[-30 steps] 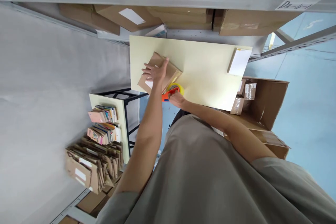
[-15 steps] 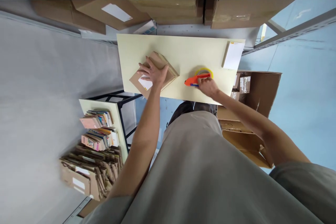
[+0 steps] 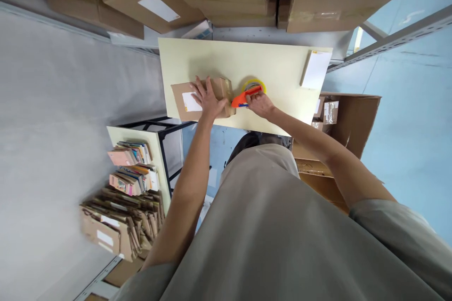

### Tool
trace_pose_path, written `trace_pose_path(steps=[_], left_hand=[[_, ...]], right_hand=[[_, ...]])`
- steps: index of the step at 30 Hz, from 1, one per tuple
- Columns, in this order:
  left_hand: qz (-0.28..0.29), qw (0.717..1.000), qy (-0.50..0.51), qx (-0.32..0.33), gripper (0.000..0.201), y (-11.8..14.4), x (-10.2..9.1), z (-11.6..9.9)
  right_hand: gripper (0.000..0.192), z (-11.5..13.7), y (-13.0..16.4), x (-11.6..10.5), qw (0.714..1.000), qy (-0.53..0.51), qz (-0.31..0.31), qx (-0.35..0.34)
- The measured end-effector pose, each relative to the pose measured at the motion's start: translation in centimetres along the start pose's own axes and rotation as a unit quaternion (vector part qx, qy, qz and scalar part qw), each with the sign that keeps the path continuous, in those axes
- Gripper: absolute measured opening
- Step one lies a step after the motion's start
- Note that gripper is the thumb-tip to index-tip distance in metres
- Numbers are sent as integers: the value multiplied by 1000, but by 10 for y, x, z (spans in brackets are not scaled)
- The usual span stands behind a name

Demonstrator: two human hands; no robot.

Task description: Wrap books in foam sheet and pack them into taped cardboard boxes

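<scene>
A brown cardboard package (image 3: 221, 85) with a white label (image 3: 191, 102) lies on the cream tabletop (image 3: 282, 61). My left hand (image 3: 209, 102) rests on top of it with the fingers spread. In my right hand (image 3: 260, 104) is an orange tape dispenser (image 3: 243, 97) carrying a roll of yellow-edged tape (image 3: 254, 83). Its tip is at the package's right end; whether the tape touches the cardboard I cannot tell.
A white pad (image 3: 315, 69) lies at the table's right end. Large cartons (image 3: 226, 7) fill the shelf behind. To the left, a side table (image 3: 155, 138) holds books (image 3: 136, 153) and folded cardboard (image 3: 120, 221). An open carton (image 3: 356, 122) stands at the right.
The package has turned so its right end faces the dispenser. My right hand has moved left with the tape dispenser, up to that end. My left hand stays on the package.
</scene>
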State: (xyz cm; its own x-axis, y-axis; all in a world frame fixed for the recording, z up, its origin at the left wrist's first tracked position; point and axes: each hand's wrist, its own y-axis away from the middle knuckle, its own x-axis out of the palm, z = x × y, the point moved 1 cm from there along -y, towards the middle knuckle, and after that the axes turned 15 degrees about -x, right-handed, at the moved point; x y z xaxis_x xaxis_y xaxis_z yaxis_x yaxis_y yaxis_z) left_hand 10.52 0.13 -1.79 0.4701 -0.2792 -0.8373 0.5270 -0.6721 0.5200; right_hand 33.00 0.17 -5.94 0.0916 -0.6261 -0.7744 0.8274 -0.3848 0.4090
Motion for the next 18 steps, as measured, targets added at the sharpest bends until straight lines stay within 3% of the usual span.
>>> trace_pose_path(steps=[7,12,15,18], left_hand=[[-25,991,47,120,72,12,24,13],[-25,980,45,190,45,19,28,29],[-31,977,38,208,44,19,27,35],[-31,976,34,213,49,18,28,37]], right_hand=[[57,30,-17,16,997,37,0,-68],[55,47,-8,31,994,31,-4,-101],[56,32,11,33,993,1,-5,-121],[59,-7,33,28,996,-17,-6,-83]])
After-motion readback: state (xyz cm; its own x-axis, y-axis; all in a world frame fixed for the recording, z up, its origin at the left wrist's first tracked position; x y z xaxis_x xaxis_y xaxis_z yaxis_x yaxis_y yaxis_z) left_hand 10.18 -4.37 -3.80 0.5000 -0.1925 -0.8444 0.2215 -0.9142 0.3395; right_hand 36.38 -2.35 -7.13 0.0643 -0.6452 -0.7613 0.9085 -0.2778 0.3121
